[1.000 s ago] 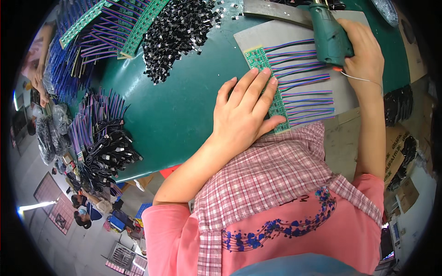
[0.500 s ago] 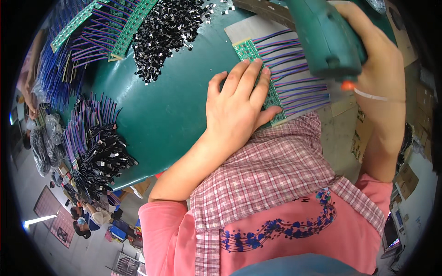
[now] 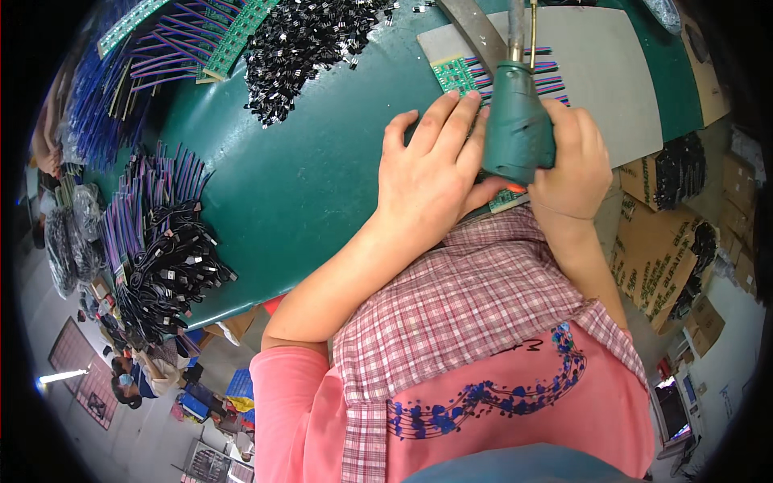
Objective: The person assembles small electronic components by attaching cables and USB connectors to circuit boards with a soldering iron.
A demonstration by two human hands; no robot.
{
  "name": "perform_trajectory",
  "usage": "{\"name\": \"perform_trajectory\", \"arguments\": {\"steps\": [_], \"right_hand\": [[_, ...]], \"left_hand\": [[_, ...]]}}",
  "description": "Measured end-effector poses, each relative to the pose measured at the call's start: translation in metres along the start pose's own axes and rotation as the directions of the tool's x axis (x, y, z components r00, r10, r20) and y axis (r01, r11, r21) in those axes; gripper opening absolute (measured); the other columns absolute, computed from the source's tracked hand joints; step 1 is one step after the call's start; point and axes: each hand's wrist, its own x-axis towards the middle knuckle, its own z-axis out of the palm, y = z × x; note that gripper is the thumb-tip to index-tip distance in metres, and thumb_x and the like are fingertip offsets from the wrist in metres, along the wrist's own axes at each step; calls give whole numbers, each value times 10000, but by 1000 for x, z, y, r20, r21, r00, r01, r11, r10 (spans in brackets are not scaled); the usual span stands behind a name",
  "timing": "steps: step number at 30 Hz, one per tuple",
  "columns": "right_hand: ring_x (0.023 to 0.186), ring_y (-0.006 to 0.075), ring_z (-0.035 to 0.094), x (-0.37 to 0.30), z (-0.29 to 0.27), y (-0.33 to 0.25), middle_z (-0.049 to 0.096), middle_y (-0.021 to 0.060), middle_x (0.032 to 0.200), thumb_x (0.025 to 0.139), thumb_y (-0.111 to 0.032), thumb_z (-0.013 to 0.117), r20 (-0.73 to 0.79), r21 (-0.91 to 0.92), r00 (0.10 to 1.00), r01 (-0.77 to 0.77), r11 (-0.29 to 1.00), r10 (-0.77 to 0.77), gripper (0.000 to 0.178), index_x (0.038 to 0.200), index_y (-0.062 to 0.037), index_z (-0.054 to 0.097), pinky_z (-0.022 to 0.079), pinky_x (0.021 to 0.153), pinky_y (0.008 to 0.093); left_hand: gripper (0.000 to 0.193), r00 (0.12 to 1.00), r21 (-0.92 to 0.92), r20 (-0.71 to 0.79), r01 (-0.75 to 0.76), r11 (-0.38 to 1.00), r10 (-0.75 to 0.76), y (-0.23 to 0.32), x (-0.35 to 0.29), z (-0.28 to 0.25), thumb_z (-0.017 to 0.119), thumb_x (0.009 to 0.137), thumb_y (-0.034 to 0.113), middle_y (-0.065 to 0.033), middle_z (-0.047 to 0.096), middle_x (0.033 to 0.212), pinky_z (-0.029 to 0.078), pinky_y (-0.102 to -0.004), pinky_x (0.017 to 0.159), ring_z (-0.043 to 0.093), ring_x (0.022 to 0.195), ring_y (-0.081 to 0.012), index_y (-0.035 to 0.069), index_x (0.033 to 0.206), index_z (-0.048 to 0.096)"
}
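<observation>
My left hand [image 3: 427, 173] lies with fingers stretched out and spread over a long green circuit board panel [image 3: 454, 76]. Its fingertips and thumb touch the board, and much of the panel is hidden under the hand and the tool. Blue, purple and black wires [image 3: 551, 72] run off the panel's right side. Wrapped round a green gun-shaped tool, my right hand [image 3: 576, 165] holds it above the board. This tool looks like a soldering gun [image 3: 514, 129], with a metal barrel, a thin brass tube and an orange part below.
A grey sheet [image 3: 616, 72] lies under the panel, with a dark metal bar [image 3: 473, 34] across it. Small black connectors [image 3: 298, 56] are heaped on the green table [image 3: 298, 193]. Wired panels [image 3: 241, 40] and bundled black cables [image 3: 173, 266] sit at left; cardboard boxes [image 3: 652, 249] stand at right.
My right hand has brought the soldering gun left and down, over the panel next to my left hand. The left hand stays spread on the board.
</observation>
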Motion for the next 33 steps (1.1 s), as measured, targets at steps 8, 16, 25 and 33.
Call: {"name": "perform_trajectory", "arguments": {"steps": [8,16,25,33], "right_hand": [[651,163,596,1,-79,22,576,133,840,878,-387,611,297,920,909,-354,168,291,570,1273,-21,425,523,627,298],[535,134,495,-15,-52,27,519,73,690,823,-274,673,555,827,826,-537,-167,96,555,1229,-27,386,469,568,305],[633,158,534,-4,-44,29,532,97,745,820,-142,618,590,805,804,-593,-15,-78,475,1225,-30,396,488,623,319],[581,152,523,-4,-40,23,528,93,713,804,-156,624,565,825,822,-560,-76,67,504,1229,-6,398,483,576,314]], "left_hand": [[756,998,-105,63,32,994,-25,-5,-15,-16,742,639,480,-105,486,1342,332,-452,978,453,1232,-303,91,1258,547],[652,986,-21,152,79,997,-75,1,-20,-14,656,721,542,-66,476,1384,283,-427,1027,439,1268,-246,170,1250,575],[606,983,-53,149,111,992,-102,-6,-14,-17,691,701,493,-12,491,1372,256,-441,1044,411,1285,-267,193,1221,606],[444,999,-160,-14,40,986,-43,-25,-7,-27,702,773,321,-141,563,1218,383,-439,947,523,1122,-290,87,1145,633]]}}
